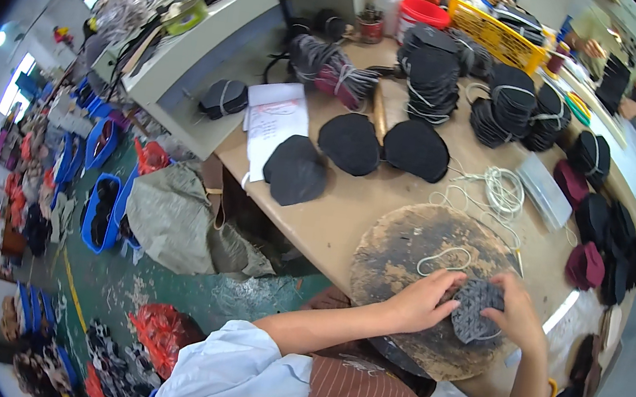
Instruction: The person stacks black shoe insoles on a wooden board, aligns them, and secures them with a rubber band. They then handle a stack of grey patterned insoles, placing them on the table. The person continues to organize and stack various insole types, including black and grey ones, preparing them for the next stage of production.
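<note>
A dark grey, textured rounded piece or stack of pieces [475,314] is held over the worn round wooden block [384,247]. My left hand [425,299] grips its left edge, with thumb and fingers curled in. My right hand [519,309] closes round its right side, thumb on top. A loop of pale cord [447,257] lies on the block just beyond my left fingers. Farther off on the table are three flat black cut pieces: one at left [295,170], one in the middle [350,143] and one at right [417,149].
A coil of white cord [503,192] and a clear plastic box [542,189] lie beyond the block. Tied black stacks [430,77] and a yellow basket [493,30] stand at the back. Written paper [279,117] lies left. Another person's hand [592,48] shows far right.
</note>
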`<state>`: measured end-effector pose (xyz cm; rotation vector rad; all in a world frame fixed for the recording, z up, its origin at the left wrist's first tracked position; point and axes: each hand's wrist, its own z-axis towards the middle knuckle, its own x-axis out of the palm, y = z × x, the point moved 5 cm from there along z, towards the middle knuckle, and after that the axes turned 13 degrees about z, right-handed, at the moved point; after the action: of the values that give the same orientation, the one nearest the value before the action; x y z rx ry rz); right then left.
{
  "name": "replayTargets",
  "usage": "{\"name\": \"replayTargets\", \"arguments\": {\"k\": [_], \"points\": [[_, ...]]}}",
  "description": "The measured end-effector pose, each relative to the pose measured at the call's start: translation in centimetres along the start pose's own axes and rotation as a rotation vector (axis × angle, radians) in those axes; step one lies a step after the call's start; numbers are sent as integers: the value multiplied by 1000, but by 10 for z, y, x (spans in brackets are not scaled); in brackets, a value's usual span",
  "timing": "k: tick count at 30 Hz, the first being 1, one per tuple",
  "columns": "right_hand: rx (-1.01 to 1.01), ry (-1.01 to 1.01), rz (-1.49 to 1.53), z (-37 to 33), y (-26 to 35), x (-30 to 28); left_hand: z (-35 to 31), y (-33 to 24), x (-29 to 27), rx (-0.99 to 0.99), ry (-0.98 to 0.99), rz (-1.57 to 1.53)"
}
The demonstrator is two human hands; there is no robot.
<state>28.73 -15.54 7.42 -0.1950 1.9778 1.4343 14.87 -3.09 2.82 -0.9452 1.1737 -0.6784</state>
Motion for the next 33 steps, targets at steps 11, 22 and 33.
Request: {"name": "replayTargets", "arguments": {"k": [11,22,33], "points": [[191,-312,769,-45,-32,-15,-59,134,-270,-442,-844,524],[-47,-324,-101,-10,23,6,-43,169,-318,-811,-302,425],[-204,-23,361,41,102,61,-78,61,-211,-422,-331,-915]]}}
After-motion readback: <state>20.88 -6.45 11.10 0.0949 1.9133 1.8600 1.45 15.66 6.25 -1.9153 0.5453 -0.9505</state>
